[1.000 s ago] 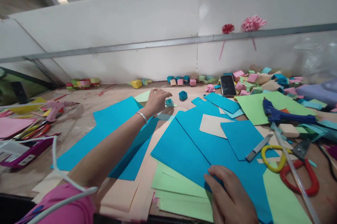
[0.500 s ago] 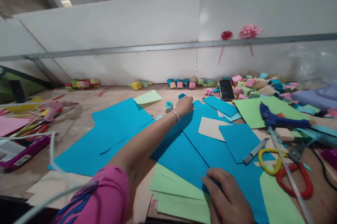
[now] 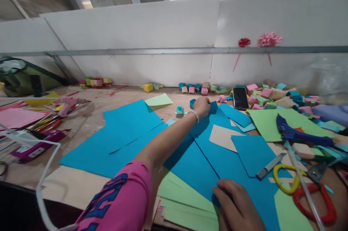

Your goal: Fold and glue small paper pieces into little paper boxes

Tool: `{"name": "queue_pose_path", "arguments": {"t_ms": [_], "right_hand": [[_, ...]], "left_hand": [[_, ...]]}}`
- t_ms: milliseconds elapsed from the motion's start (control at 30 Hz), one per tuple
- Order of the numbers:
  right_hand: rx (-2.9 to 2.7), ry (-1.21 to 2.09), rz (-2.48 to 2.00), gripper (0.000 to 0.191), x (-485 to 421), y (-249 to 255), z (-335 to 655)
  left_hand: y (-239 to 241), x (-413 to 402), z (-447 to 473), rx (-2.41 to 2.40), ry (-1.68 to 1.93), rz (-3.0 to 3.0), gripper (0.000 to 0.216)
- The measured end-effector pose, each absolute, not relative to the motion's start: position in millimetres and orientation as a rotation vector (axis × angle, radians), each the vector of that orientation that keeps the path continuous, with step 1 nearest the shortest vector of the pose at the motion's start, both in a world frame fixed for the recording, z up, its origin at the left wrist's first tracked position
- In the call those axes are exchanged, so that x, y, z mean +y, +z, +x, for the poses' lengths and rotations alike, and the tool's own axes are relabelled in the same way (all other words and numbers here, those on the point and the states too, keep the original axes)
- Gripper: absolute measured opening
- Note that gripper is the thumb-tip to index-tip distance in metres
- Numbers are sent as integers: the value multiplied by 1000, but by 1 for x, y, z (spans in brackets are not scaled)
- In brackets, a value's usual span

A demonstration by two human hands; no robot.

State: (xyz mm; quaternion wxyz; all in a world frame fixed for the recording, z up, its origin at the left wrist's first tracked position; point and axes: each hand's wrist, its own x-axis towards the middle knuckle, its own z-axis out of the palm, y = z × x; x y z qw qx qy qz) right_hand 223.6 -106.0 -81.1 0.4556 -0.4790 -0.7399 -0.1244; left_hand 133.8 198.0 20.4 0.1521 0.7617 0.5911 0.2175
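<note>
My left hand [image 3: 201,107] reaches across to the far part of the layered blue sheets. Its fingers are curled closed at a small piece of blue paper [image 3: 214,107], which shows beside the fingertips. Just left of that hand lies a folded blue paper piece [image 3: 192,103], and nearer stands a small light-blue paper roll [image 3: 179,109]. My right hand [image 3: 239,204] rests at the near edge of a large blue sheet [image 3: 201,166], fingers stretched out on the paper. Part of that hand is cut off by the lower frame edge.
Scissors [image 3: 312,191], a utility knife [image 3: 270,166] and a blue glue gun [image 3: 301,133] lie to the right. Folded paper pieces [image 3: 272,95] are heaped behind a phone [image 3: 240,97]. Green sheets [image 3: 187,194] lie in front. A white cable [image 3: 45,173] loops at left.
My left hand has shifted slightly right over the sheets, and the blue paper by its fingertips has moved along. My right hand stays in place. The camera view has turned a little left.
</note>
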Motion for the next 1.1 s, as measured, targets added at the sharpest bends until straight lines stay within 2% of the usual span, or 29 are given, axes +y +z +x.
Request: {"name": "queue_pose_path", "arguments": {"t_ms": [67,167,333,467,567,733,833,967,1100], "right_hand": [[-1827,-295,-1182,21,-106,-80,223],[-1830,-274,-1161,23,-107,-76,224],[-1883,-237,-1129,24,-107,-72,227],[-1925,-200,-1141,27,-108,-72,229],[-2002,-229,-1097,31,-116,-67,238],[-2213,-344,-1070,34,-134,-34,272],[-2142,-523,-1294,30,-123,-11,291],[-2201,-787,-1626,26,-77,2,300],[-2436,-696,-1942,34,-35,-4,305]], "left_hand": [[36,189,126,1605,769,2169,33],[56,172,106,1472,936,2076,15],[62,133,60,1276,961,1795,9],[49,106,32,1207,957,1578,9],[43,91,17,1171,955,1473,16],[41,76,-6,1116,844,1446,23],[32,73,-11,1071,695,1446,19],[11,70,-7,1055,598,1412,27],[-5,69,-4,1059,622,1394,36]]}}
